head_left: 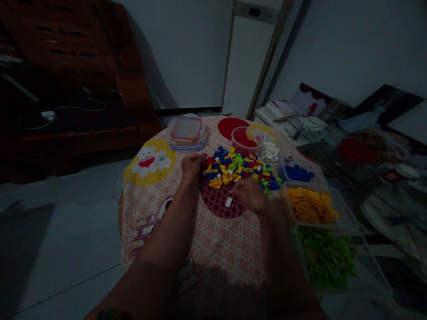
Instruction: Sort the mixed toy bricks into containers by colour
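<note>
A heap of mixed bricks [233,166] in yellow, blue, red, green and white lies at the middle of the round table. My left hand [192,166] is at the heap's left edge, its fingers bent together near a dark or blue piece; what they hold is too small to name. In front of the heap, my right hand [248,193] hovers with curled fingers, and its fingertips are too dim to read clearly. Just below those fingertips a single white brick [228,202] lies apart on the dark red circle of the cloth.
Along the right edge stand tubs of blue bricks [298,173], yellow bricks [312,205] and green bricks [328,258]. Behind the heap are a round tub of red bricks [246,140] and a pile of white bricks [269,150]. Stacked lidded boxes [187,132] sit at the back left.
</note>
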A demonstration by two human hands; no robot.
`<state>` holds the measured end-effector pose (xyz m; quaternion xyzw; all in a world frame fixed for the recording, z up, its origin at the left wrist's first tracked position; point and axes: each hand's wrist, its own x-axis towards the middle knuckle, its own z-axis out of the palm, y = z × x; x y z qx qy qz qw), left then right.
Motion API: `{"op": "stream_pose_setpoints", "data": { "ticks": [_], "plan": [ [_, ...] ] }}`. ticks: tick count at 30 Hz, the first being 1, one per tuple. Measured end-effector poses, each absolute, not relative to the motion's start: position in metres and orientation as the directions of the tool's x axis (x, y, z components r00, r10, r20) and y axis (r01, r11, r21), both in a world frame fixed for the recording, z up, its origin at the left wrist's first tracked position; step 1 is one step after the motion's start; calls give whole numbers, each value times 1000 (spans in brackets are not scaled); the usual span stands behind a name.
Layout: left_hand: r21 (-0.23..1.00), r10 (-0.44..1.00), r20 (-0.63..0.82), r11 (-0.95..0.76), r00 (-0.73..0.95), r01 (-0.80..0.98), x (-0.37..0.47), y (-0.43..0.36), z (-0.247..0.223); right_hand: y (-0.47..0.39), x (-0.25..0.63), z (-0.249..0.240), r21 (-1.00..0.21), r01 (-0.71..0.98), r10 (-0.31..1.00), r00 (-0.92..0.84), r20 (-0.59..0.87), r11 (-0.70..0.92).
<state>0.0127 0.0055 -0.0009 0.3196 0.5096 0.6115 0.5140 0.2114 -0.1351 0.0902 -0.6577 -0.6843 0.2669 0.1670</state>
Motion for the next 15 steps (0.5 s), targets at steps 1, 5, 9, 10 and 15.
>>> {"op": "stream_pose_setpoints", "data": {
  "ticks": [1,5,9,10,15],
  "plan": [
    [951,956,-134,49,-262,-305,13,5,0,-140,204,94,-494,869,979,-118,-164,22],
    [941,955,-127,31,-268,-336,14,5,0,-152,181,96,-247,962,927,-191,-323,112],
    [934,954,-131,28,-269,-356,14,6,0,-153,176,82,-194,966,917,-226,-330,168],
    [935,953,-131,27,-272,-355,14,7,0,-152,178,79,-197,967,919,-218,-329,159],
    [941,954,-124,25,-274,-338,14,5,1,-147,186,69,-279,951,932,-216,-291,134]
  ]
}}
